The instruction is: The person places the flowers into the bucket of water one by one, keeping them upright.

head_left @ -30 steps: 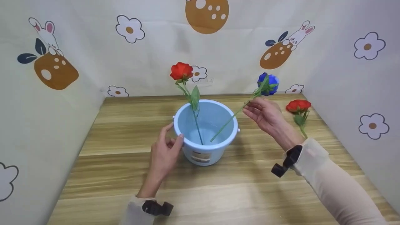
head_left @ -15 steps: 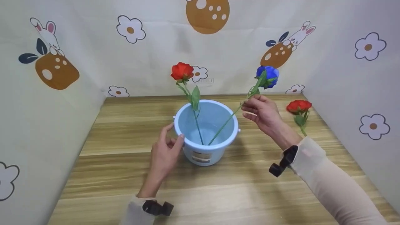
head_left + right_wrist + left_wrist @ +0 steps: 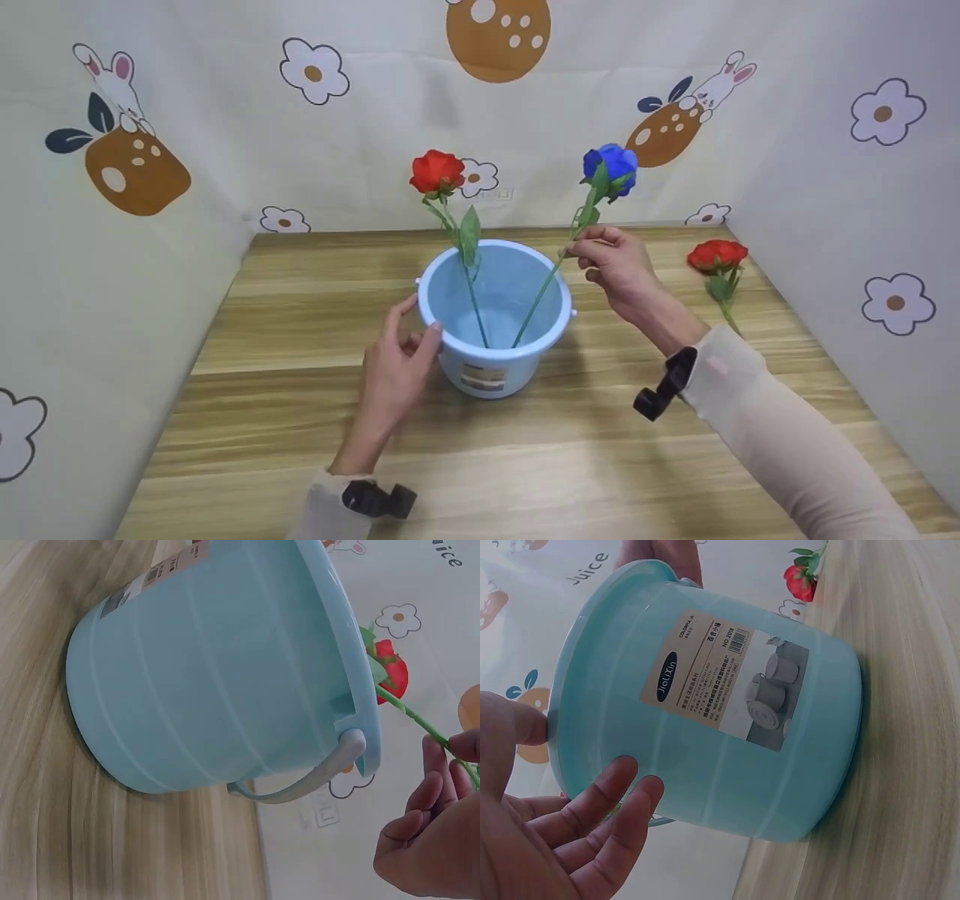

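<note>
1. Head view: your left hand (image 3: pixel 395 366) rests against the left side of the pale blue bucket (image 3: pixel 526 369), thumb at the rim, fingers loosely spread rather than clenched.
2. Your right hand (image 3: pixel 621 268) pinches the green stem of the blue rose (image 3: pixel 610 169) between thumb and fingers, over the bucket's right rim.
3. Beside that stem, a red rose (image 3: pixel 437 172) leans inside the bucket, its bloom tipped to your left; the near rim hides both stem ends.
4. Your right sleeve (image 3: pixel 802 442) lies across the stem end of the second red rose (image 3: pixel 718 256), which lies on the wood-grain table (image 3: pixel 277 427) to your right.
5. Your blue rose slants down into the bucket, full bloom above, green leaves just below it.
6. Your bucket stands upright, with a printed label (image 3: pixel 727 679) facing you and a curved handle (image 3: pixel 311 781) hanging at the far side.
7. Count for you: three roses (two red, one blue), one bucket.
</note>
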`<state>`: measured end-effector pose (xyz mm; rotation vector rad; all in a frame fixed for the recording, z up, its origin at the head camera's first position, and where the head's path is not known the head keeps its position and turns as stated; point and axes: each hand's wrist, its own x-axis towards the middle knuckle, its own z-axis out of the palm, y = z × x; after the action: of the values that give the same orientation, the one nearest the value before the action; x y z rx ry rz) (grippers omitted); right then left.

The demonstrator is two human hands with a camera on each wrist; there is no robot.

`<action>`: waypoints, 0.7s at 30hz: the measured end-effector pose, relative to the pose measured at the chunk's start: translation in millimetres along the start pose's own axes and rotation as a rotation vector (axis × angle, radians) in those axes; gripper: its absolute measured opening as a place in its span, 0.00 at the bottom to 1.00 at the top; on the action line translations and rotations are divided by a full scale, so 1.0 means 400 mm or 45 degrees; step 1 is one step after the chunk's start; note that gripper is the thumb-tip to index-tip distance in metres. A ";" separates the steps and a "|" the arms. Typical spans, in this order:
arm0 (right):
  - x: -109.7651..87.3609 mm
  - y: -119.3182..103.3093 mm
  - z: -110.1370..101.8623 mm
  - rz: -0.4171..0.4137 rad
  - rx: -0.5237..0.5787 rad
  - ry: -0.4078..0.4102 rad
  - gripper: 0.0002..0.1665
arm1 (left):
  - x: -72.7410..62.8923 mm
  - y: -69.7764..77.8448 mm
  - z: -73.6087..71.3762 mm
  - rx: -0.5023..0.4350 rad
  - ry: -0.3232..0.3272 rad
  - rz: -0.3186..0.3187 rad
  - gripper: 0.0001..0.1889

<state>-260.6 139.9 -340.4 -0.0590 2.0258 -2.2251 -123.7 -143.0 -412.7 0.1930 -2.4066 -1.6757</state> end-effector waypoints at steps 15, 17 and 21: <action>0.004 -0.001 0.046 -0.066 -0.306 -0.045 0.05 | -0.001 0.003 0.000 -0.005 0.000 0.011 0.29; 0.005 0.002 0.051 -0.079 -0.298 -0.057 0.05 | -0.001 0.003 0.001 -0.006 0.008 0.017 0.28; 0.006 0.005 0.062 -0.090 -0.314 -0.065 0.06 | -0.003 0.002 0.002 -0.005 0.020 0.023 0.28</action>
<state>-259.8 114.9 -339.9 -0.2119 2.2917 -1.9764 -122.8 -141.8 -412.2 0.1828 -2.3861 -1.6650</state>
